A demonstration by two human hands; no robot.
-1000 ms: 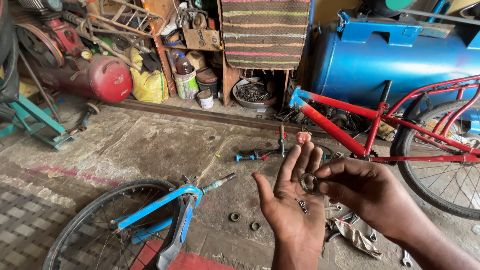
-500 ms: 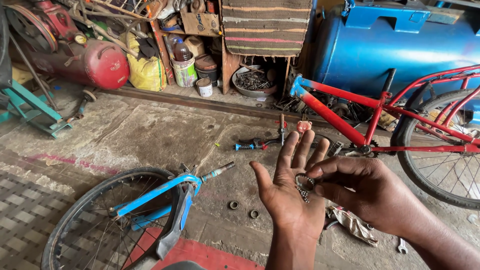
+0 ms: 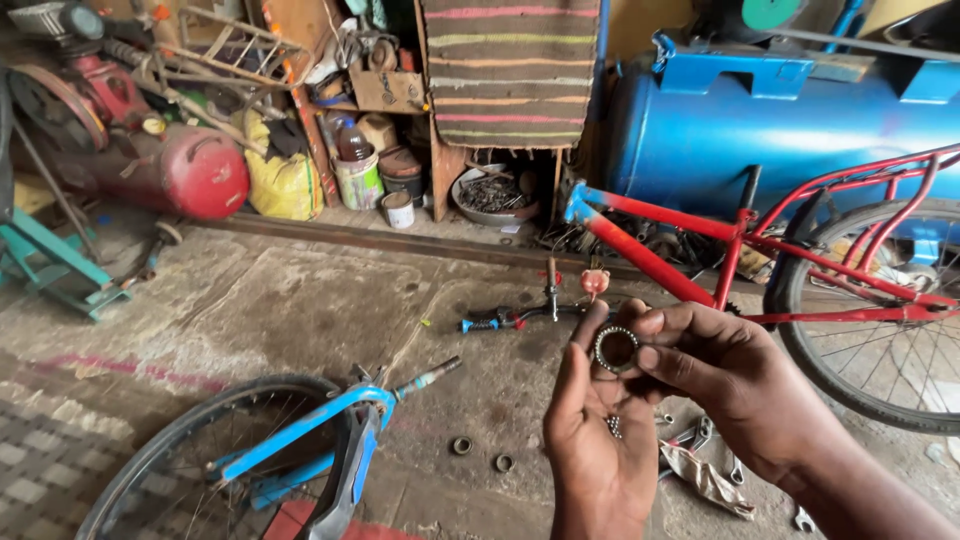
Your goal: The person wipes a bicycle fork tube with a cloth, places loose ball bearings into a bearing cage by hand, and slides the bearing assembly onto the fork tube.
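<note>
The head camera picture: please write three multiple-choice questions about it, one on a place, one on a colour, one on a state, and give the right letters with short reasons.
1. Where do the two small round metal cups lie?
A. on the concrete floor beside the blue fork
B. inside the red tank
C. on the striped cloth

2. What colour is the bicycle frame in front of the large tank?
A. green
B. red
C. white

3. How is the bearing ring held?
A. lying free on the floor
B. hanging on the handlebar
C. pinched between fingertips of both hands

Answers: 1 A, they rest on the ground just right of the blue fork. 2 B, its tubes are red against the blue tank. 3 C, the left hand and right hand both grip its rim.
</note>
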